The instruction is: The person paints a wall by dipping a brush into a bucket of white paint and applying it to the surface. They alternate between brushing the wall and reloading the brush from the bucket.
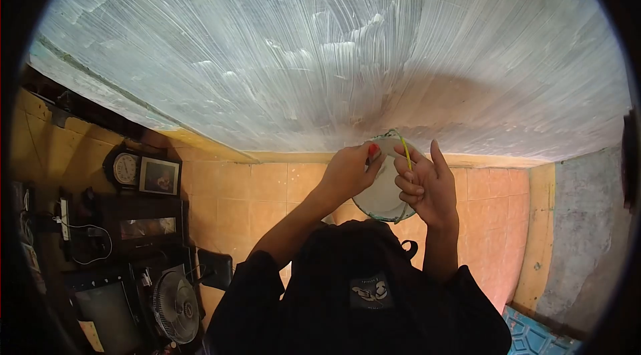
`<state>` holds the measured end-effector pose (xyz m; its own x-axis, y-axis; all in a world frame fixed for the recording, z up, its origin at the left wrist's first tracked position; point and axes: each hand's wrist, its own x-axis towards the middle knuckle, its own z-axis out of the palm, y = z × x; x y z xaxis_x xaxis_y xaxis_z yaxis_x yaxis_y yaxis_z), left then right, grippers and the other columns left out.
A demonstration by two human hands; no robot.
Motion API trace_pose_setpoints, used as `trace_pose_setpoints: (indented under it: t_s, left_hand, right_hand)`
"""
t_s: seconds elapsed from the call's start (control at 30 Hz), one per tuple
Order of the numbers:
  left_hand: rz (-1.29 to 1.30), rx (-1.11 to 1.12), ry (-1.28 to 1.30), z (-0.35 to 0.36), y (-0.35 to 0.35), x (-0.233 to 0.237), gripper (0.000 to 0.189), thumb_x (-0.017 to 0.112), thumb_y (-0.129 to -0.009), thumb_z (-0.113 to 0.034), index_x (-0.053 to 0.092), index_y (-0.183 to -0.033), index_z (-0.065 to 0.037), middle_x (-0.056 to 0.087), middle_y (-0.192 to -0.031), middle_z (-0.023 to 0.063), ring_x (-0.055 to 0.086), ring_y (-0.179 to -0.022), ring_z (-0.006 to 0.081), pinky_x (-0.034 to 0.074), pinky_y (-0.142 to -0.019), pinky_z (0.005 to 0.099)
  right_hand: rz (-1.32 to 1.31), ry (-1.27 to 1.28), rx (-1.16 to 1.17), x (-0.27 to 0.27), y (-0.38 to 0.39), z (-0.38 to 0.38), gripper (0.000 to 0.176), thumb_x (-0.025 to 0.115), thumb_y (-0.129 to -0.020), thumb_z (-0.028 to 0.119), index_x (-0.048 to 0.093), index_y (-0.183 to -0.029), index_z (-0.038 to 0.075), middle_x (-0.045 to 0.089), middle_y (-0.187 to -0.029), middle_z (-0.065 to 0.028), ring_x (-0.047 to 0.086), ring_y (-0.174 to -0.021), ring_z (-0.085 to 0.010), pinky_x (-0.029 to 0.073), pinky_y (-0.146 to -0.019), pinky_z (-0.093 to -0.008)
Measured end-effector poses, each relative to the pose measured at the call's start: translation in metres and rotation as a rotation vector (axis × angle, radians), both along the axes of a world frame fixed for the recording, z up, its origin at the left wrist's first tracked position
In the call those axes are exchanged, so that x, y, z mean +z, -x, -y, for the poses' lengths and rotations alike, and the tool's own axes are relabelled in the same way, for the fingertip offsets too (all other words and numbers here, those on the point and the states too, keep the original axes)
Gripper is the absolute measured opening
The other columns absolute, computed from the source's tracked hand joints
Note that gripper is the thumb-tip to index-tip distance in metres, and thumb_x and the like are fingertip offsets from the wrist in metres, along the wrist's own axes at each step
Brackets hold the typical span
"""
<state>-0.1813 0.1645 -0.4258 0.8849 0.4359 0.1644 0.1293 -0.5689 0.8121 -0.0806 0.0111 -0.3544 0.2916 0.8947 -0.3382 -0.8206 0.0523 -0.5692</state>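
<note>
Black cloth shirt (320, 261), sq. patch (372, 293); L hand (352, 169) pinching small red obj. (374, 151), R hand (429, 188) curled on thin yellow-green handle (406, 152) of round green-rimmed bucket (380, 218); streaky white-grey wall (320, 55).

Between the fingers (408, 189), the bucket (378, 219) gapes — handle (408, 154) obstructing right, wall (320, 88) just beyond.

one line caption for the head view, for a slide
Right hand on the yellow-green handle of a bucket, left hand holding something red, before a white-streaked wall.
</note>
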Motion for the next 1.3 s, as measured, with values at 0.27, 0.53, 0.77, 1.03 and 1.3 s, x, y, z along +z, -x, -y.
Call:
trace_pose_setpoints:
  t_s: [0.27, 0.53, 0.77, 1.03, 1.3]
  left_hand:
    - [0.060, 0.051, 0.070, 0.005, -0.002, 0.022, 0.016, 0.068, -0.086, -0.012, 0.061, -0.094, 0.000, 0.066, -0.077, 0.0162, 0.066, -0.064, 0.0330, 0.053, -0.062, 0.0363]
    - [0.303, 0.040, -0.236, 0.021, -0.009, 0.011, 0.022, 0.074, -0.079, -0.008, 0.065, -0.098, -0.007, 0.069, -0.090, 0.0086, 0.067, -0.079, 0.0257, 0.054, -0.067, 0.0336]
    - [0.377, 0.187, -0.265, 0.047, -0.017, -0.001, 0.027, 0.076, -0.074, -0.002, 0.066, -0.098, -0.007, 0.070, -0.095, 0.0079, 0.067, -0.086, 0.0251, 0.055, -0.072, 0.0333]
    - [0.450, 0.289, -0.283, 0.051, -0.024, -0.014, 0.028, 0.077, -0.071, 0.001, 0.067, -0.096, -0.007, 0.070, -0.099, 0.0075, 0.067, -0.089, 0.0247, 0.055, -0.075, 0.0330]
    - [0.440, 0.091, -0.320, 0.061, -0.015, -0.036, 0.026, 0.076, -0.071, -0.004, 0.069, -0.095, -0.008, 0.069, -0.099, 0.0060, 0.067, -0.087, 0.0239, 0.055, -0.073, 0.0329]
  right_hand:
    - [-0.015, 0.031, -0.031, -0.003, -0.014, 0.003, 0.063, 0.024, -0.101, 0.056, 0.042, -0.126, 0.001, 0.038, -0.075, 0.0008, 0.027, -0.050, -0.0051, 0.022, -0.042, -0.0184]
    - [0.010, 0.088, -0.079, -0.007, -0.024, 0.012, 0.043, 0.034, -0.104, 0.041, 0.046, -0.122, 0.004, 0.036, -0.073, 0.0034, 0.026, -0.050, -0.0030, 0.022, -0.042, -0.0166]
    - [0.015, 0.140, -0.152, -0.014, -0.032, 0.022, 0.028, 0.036, -0.104, 0.025, 0.048, -0.122, 0.007, 0.035, -0.069, 0.0035, 0.025, -0.051, -0.0033, 0.022, -0.045, -0.0179]
    - [0.074, 0.129, -0.184, -0.015, -0.034, 0.026, 0.025, 0.035, -0.104, 0.023, 0.047, -0.119, 0.008, 0.036, -0.069, 0.0038, 0.025, -0.050, -0.0033, 0.023, -0.045, -0.0182]
    - [0.072, 0.157, -0.195, -0.045, -0.042, 0.030, 0.024, 0.036, -0.103, 0.021, 0.047, -0.120, 0.008, 0.036, -0.068, 0.0044, 0.026, -0.050, -0.0036, 0.023, -0.045, -0.0186]
